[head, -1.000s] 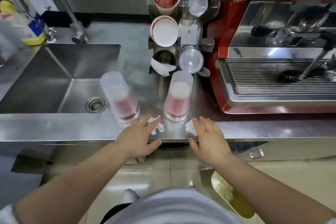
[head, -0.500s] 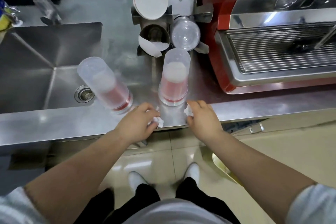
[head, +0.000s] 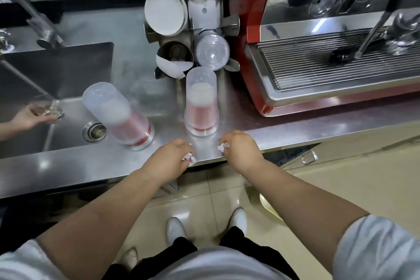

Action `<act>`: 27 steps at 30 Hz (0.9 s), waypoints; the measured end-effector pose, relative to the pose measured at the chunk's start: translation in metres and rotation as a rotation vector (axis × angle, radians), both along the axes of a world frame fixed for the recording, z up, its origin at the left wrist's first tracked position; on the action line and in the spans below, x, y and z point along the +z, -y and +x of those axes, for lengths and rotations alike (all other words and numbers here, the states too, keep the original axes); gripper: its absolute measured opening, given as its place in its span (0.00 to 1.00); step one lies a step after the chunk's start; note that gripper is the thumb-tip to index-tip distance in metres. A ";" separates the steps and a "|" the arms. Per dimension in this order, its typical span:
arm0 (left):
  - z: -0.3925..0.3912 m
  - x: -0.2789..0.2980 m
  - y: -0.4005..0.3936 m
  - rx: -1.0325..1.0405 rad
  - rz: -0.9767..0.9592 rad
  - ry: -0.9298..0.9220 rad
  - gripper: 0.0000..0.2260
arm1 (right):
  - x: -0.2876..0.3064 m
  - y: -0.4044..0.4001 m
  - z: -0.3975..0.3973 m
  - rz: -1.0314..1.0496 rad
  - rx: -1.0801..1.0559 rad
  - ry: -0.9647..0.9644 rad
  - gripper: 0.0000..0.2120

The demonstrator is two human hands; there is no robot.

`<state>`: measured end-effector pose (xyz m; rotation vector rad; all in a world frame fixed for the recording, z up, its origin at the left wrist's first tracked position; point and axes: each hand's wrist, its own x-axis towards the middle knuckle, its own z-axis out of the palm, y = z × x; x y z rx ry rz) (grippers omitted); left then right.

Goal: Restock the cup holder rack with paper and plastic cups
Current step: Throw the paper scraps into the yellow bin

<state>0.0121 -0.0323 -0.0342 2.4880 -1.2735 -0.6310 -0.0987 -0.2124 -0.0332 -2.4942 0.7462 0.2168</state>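
Both hands have curled shut — left hand (head: 173, 157) and right hand (head: 239, 151) each grip crumpled wrapper scraps; clearing litter, next unsleeve the cup stack (head: 201, 107).

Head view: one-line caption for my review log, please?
Both hands, left and right, pinch crumpled wrapper scraps at the steel counter edge before two sleeved cup stacks.

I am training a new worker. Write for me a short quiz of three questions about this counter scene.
1. True or false: the left hand grips a crumpled white scrap.
2. How many sleeved cup stacks stand on the counter?
3. The lowest left slot of the rack looks: A) full B) nearly empty

Key: 1 true. 2 two, the other near the sink. 3 B.
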 end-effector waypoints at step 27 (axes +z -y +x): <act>-0.090 0.033 0.157 -0.658 -0.279 -0.112 0.06 | 0.051 0.063 -0.174 0.033 -0.733 0.094 0.07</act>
